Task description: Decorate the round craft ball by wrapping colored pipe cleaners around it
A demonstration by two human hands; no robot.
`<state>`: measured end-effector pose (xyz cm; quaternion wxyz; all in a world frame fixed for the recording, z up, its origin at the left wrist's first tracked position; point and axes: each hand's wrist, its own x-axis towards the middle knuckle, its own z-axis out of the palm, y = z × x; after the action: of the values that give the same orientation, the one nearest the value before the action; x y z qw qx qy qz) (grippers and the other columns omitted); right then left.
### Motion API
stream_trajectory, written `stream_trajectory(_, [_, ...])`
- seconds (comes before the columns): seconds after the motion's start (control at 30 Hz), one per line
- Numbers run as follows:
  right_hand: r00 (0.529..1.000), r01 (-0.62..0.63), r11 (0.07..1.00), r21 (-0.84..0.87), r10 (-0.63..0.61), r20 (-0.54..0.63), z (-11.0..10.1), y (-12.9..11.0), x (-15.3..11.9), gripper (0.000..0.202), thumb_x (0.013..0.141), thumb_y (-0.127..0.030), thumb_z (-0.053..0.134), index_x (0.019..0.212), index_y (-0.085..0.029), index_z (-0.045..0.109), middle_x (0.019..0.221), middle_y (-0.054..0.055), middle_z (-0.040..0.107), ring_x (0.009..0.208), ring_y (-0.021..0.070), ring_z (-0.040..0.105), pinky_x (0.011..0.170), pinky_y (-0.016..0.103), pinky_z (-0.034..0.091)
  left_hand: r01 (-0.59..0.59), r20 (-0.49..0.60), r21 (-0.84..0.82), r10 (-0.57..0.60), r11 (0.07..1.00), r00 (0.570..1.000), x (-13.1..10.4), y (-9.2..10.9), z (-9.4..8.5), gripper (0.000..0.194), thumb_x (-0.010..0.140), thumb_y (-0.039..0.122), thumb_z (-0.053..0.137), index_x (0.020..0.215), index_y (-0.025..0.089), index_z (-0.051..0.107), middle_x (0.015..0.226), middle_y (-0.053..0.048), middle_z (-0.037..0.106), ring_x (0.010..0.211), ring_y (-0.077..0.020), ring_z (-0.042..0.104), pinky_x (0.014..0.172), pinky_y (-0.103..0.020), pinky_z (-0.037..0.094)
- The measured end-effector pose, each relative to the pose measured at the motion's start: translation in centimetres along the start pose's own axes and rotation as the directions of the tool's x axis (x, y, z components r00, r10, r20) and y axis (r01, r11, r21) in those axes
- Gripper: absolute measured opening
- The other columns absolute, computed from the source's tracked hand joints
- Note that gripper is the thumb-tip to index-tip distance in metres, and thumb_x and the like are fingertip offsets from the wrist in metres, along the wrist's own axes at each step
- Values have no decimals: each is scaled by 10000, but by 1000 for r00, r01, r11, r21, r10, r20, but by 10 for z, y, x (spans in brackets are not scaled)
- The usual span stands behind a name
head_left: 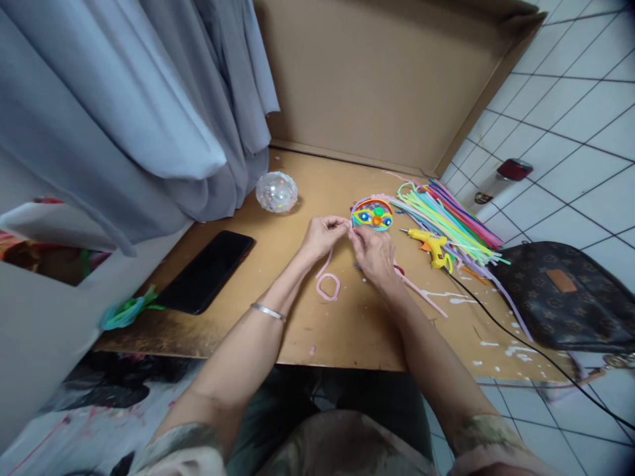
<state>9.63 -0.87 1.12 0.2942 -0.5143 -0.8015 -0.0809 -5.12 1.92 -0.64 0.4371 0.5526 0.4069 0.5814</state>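
My left hand point(326, 237) and my right hand point(373, 254) meet above the middle of the table, fingertips pinched together on a thin pink pipe cleaner point(325, 264). One end of it hangs below my left hand; the part between the fingers is mostly hidden. Just below lies a ring of pink pipe cleaner point(318, 287). Right behind my right hand is a round ornament point(378, 212) with coloured pipe-cleaner trim and blue, green and orange spots. Another pink pipe cleaner point(423, 296) lies on the table beside my right wrist.
A yellow glue gun point(430, 246) with a black cord lies right of my hands, by a bundle of coloured pipe cleaners point(449, 221). A brown bag point(575, 297) sits at the right edge. Leftward are a clear ball point(276, 192), a black phone point(208, 272) and a grey curtain point(149, 99).
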Motion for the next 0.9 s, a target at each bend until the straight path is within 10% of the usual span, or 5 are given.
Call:
stream_trajectory(0.43, [995,92,981,-172,-96,-12,0,5,0,311,985,-185,398,917,-191,702,917,101,675,867,234,556,787,357,270,-155,108,363,124,919,986,-1,6,-8,178,734,232,601,712,158,762,728,-39,730,678,-139,603,654,-237,437])
stream_trajectory(0.9, [994,80,991,-104,-87,-64,-2,12,5,294,1017,-267,418,905,-197,681,935,88,699,913,225,580,800,325,294,-76,141,286,36,955,989,-5,12,-5,207,780,291,654,815,136,788,777,-56,750,692,-143,617,682,-248,454])
